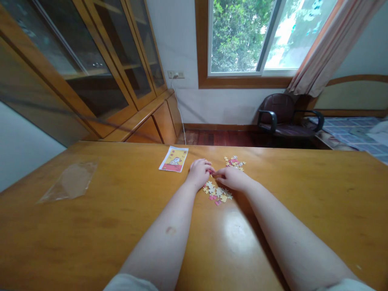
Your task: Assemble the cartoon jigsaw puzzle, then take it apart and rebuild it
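My left hand rests on the table with its fingers curled round a pink jigsaw puzzle piece. From the right, my right hand meets it, fingers closed at the same spot; its fingertips are small and partly hidden, and seem to grip a puzzle piece too. Just below both hands lies a loose heap of puzzle pieces, pale, yellow and pink. A second heap of puzzle pieces lies beyond my right hand. To the left of my left hand, a picture card shows a white cartoon animal on yellow and pink.
A clear plastic bag lies flat on the left of the wooden table. Past the far edge are a glass-door cabinet, a window, an armchair and a bed.
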The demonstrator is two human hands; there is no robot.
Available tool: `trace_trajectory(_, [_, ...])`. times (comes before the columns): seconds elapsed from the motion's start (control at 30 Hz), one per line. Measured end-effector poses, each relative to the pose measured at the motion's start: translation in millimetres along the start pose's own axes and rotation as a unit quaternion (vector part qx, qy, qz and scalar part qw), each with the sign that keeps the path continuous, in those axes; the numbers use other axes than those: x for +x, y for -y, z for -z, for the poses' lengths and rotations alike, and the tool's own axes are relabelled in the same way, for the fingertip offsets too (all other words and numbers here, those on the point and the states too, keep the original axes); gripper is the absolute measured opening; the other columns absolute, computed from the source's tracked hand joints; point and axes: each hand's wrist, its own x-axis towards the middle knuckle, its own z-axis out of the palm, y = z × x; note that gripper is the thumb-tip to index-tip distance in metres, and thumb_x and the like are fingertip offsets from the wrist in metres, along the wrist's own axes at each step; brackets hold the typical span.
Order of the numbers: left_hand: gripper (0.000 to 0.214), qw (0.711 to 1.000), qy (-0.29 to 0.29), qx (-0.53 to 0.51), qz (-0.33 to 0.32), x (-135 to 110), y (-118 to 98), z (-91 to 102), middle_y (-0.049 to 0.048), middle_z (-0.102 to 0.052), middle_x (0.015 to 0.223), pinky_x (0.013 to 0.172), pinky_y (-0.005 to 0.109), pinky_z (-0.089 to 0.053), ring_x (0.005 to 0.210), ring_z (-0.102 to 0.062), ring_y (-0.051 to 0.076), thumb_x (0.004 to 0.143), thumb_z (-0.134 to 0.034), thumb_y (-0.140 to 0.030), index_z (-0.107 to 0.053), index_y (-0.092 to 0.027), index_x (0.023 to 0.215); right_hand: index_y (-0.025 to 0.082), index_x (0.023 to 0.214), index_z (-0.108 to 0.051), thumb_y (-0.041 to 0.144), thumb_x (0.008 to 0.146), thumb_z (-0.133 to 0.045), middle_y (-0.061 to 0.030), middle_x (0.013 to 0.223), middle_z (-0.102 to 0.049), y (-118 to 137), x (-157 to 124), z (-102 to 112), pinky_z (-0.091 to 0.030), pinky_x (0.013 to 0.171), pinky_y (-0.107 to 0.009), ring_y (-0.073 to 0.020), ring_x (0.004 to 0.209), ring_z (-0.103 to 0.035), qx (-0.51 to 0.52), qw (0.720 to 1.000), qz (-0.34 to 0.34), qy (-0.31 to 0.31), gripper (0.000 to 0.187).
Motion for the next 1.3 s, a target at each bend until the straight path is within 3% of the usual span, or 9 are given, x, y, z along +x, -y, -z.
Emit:
trace_trajectory(0.2, [0.03,0.999,0.021,0.026,0.004,-0.3,3.1,-2.1,-0.001,-0.069,0.109,0.105,0.043,-0.034,0.117,-0.048,0.022,0.073,-0.056,-0.008,-0.076,-0.029,0.076,0.029,0.102,-0.072,0.026,0.082,-0.051,0.0017,0.089,-0.073,12.4,-1.4,-3.1,-0.044,0.07,-0.022,-0.0145,0.076,-0.064,0.016,0.998,0.053,0.004,0.029])
trace_trajectory(0.37, [0.03,0.999,0.011,0.022,0.024,0.0,5.0,-3.6,-0.0012,-0.069,0.106,0.103,0.041,-0.036,0.113,-0.05,0.021,0.074,-0.055,-0.009,-0.077,-0.029,0.074,0.031,0.105,-0.071,0.024,0.084,-0.051,0.0008,0.087,-0.073,21.2,-0.4,-9.2,-0.041,0.065,-0.022,-0.0146,0.073,-0.063,-0.019,0.996,0.085,0.015,0.03])
trace_trajectory(0.6, [0.033,0.999,-0.023,-0.002,0.027,2.1,7.1,-4.2,-0.0003,-0.07,0.102,0.101,0.036,-0.039,0.107,-0.054,0.02,0.074,-0.051,-0.008,-0.077,-0.027,0.079,0.026,0.095,-0.071,0.032,0.086,-0.052,-0.0004,0.086,-0.073,14.8,1.1,-8.4,-0.041,0.066,-0.021,-0.0144,0.074,-0.064,0.005,0.999,0.038,-0.002,0.022])
trace_trajectory(0.73, [0.034,0.999,-0.045,-0.017,0.022,1.6,8.5,-3.9,-0.0003,-0.07,0.101,0.097,0.034,-0.041,0.103,-0.055,0.018,0.073,-0.051,-0.004,-0.076,-0.027,0.075,0.023,0.091,-0.071,0.032,0.086,-0.048,-0.0048,0.085,-0.072,14.4,1.3,-5.4,-0.041,0.064,-0.024,-0.0178,0.076,-0.064,-0.037,0.997,-0.039,-0.05,0.025])
trace_trajectory(0.83, [0.032,1.0,-0.029,-0.009,-0.006,0.2,7.8,-3.2,-0.002,-0.07,0.103,0.098,0.036,-0.039,0.107,-0.053,0.019,0.075,-0.055,-0.005,-0.076,-0.029,0.069,0.022,0.091,-0.071,0.034,0.086,-0.048,-0.0069,0.086,-0.072,13.5,0.5,-2.5,-0.041,0.063,-0.025,-0.0194,0.077,-0.063,-0.055,0.991,-0.092,-0.08,0.026])
trace_trajectory(0.9, [0.031,1.0,-0.005,0.003,-0.027,-0.5,6.9,-3.0,-0.0032,-0.07,0.104,0.102,0.04,-0.035,0.111,-0.051,0.02,0.075,-0.058,-0.007,-0.076,-0.031,0.069,0.023,0.09,-0.072,0.033,0.084,-0.051,-0.0048,0.083,-0.072,11.7,-0.3,-1.7,-0.041,0.062,-0.024,-0.0173,0.073,-0.063,-0.025,0.995,-0.066,-0.066,0.024])
trace_trajectory(1.03, [0.03,0.999,0.02,0.02,-0.022,-0.3,6.8,-3.6,-0.0038,-0.071,0.103,0.105,0.043,-0.03,0.114,-0.049,0.021,0.076,-0.058,-0.009,-0.076,-0.033,0.071,0.026,0.089,-0.075,0.021,0.076,-0.056,0.0021,0.082,-0.073,7.1,-0.3,-4.0,-0.043,0.066,-0.019,-0.0126,0.071,-0.064,0.082,0.995,0.048,0.029,0.023])
trace_trajectory(1.17, [0.032,1.0,0.011,0.014,0.004,1.3,7.6,-4.3,-0.0027,-0.07,0.103,0.102,0.039,-0.035,0.111,-0.052,0.02,0.075,-0.055,-0.007,-0.076,-0.031,0.071,0.027,0.09,-0.076,0.013,0.073,-0.053,0.003,0.084,-0.074,3.8,1.3,-4.8,-0.045,0.071,-0.019,-0.0131,0.074,-0.065,0.074,0.995,0.03,0.061,0.032])
trace_trajectory(1.3, [0.032,1.0,0.001,-0.002,0.012,1.8,6.9,-4.2,-0.0016,-0.07,0.102,0.099,0.036,-0.038,0.106,-0.054,0.019,0.075,-0.054,-0.006,-0.076,-0.029,0.072,0.028,0.096,-0.075,0.016,0.077,-0.051,0.0014,0.091,-0.074,1.1,1.5,-1.5,-0.045,0.076,-0.022,-0.0155,0.082,-0.066,0.02,0.999,0.012,0.024,0.033])
